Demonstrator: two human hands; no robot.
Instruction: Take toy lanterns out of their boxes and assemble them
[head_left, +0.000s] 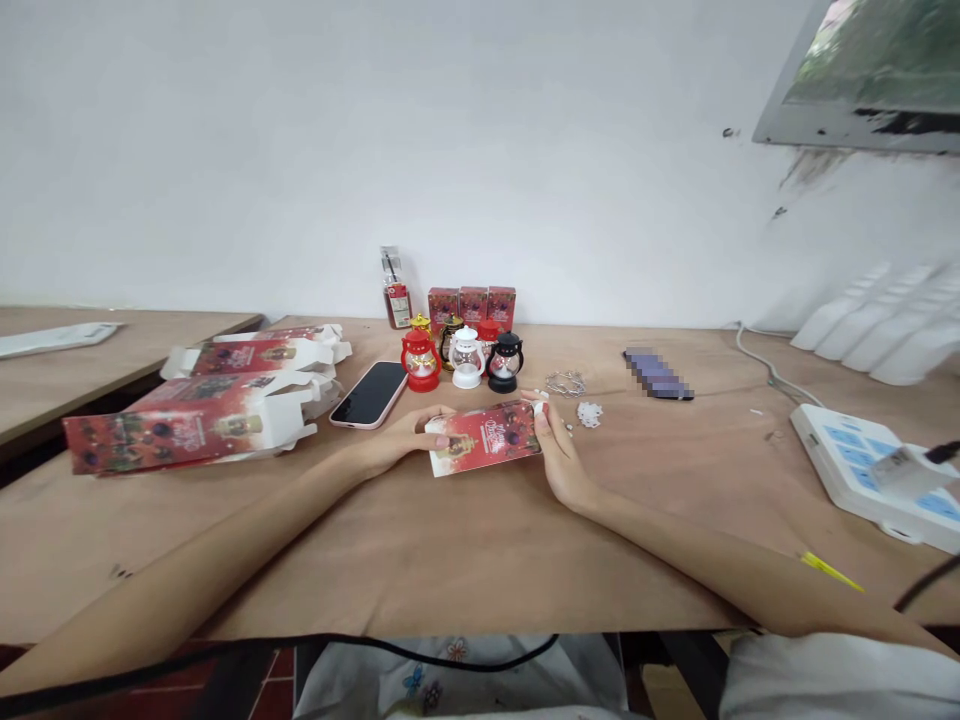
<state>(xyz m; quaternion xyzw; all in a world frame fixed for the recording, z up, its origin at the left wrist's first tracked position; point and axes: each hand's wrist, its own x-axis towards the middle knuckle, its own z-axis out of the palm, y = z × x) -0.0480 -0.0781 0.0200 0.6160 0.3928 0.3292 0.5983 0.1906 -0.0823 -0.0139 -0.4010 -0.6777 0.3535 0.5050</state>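
Observation:
A red Christmas-printed cardboard box [487, 437] lies on its side between my two hands, just above the table. My left hand [405, 438] grips its left end, the thumb on the printed front and the fingers behind. At the right end, my right hand [561, 455] holds the box with its fingers at the white end flaps, which it partly covers. Behind the box stand several small lanterns, among them a red one [422, 360], a white one [467, 358] and a black one [505, 362]. The inside of the box is hidden.
Flattened red boxes [172, 425] are piled at left, beside a phone [369, 395]. Small closed boxes [473, 305] and a bottle [397, 292] stand by the wall. Silver rings [565, 383], white bits [589, 414], another phone [660, 376] and a power strip [836, 440] lie to the right.

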